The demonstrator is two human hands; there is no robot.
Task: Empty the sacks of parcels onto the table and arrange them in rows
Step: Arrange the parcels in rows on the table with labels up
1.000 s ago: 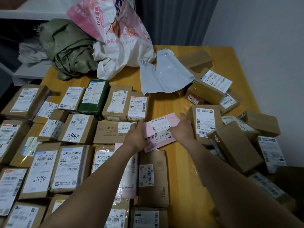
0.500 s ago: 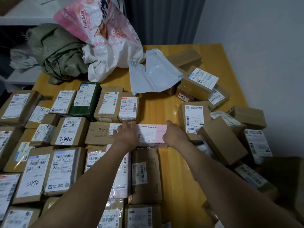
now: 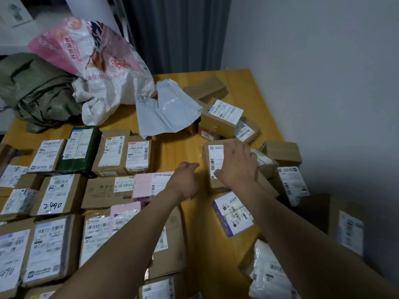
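Several rows of labelled parcels [image 3: 54, 194] run off the table's [image 3: 183, 152] left edge. The left hand [image 3: 185, 180], a loose fist around nothing, hides the pink parcel's [image 3: 144, 184] right end. The right hand [image 3: 237, 167] lies on a brown box [image 3: 213, 160] with its fingers hidden, so I cannot tell whether it grips. The unsorted heap [image 3: 291, 184] at far right sits in shadow.

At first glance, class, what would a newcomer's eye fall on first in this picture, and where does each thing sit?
The pink-and-white sack slumped at the table's far left stands out first, a crumpled green sack beside it. Nearer the camera lie neat rows of labelled parcels, one dark green parcel among brown ones. At centre, the right hand grips a brown box beside the loose heap on the right.
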